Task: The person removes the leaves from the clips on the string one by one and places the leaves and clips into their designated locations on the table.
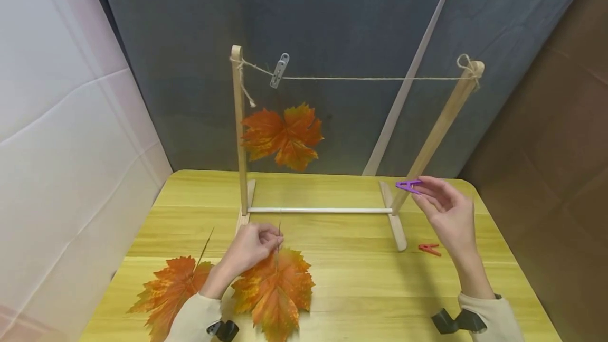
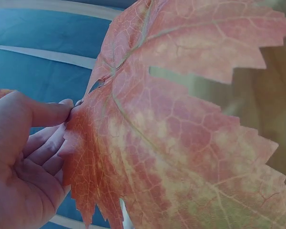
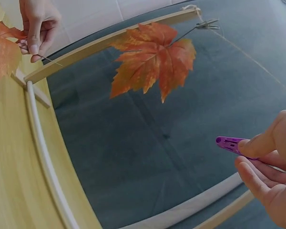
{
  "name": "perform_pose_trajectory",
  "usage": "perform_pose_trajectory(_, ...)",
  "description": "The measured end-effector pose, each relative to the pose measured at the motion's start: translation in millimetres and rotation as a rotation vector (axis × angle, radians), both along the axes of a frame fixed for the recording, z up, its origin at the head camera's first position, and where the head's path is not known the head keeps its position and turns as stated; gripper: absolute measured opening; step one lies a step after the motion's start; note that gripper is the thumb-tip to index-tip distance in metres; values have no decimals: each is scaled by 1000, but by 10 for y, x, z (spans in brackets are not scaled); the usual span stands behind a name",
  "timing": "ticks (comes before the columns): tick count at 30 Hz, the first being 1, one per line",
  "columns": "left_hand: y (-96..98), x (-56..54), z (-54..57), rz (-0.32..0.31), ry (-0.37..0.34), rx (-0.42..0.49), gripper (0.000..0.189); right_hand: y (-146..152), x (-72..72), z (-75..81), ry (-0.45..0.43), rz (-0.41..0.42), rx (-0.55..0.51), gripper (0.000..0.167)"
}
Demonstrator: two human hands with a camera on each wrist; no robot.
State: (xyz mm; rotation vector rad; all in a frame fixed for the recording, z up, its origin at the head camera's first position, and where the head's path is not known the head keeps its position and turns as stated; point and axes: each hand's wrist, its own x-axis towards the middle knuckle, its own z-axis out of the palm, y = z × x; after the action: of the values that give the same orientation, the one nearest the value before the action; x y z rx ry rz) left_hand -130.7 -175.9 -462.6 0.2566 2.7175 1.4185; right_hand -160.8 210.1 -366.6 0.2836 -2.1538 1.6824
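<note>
One leaf (image 1: 285, 139) hangs from the string (image 1: 351, 78); beneath it, left hand (image 1: 252, 246) pinches second leaf (image 1: 276, 294), right hand (image 1: 448, 218) purple clip (image 3: 229, 143); third leaf (image 1: 170, 289) unhung.

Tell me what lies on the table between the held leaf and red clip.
Nothing: in the head view, the table between held leaf and red clip is bare.

We note the left hand (image 1: 252, 246) pinching between thumb (image 2: 50, 114) and fingers (image 2: 45, 149), wrist (image 1: 216, 280) angled inward. We record the right hand (image 1: 447, 215) higher in the head view, also pinching, fingers bent. Both forearms (image 1: 476, 277) reach forward from pale sleeves (image 1: 500, 321).
</note>
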Motion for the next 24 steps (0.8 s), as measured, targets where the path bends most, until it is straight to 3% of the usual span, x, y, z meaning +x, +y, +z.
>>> perform_pose_trajectory(13,-77,45,-287,30,-62,0,9,169,117,-346,-99,18,-100,37)
perform_pose_trajectory(24,-39,34,-410,18,-92,52,7,359,236,-625,-255,-7,-151,41)
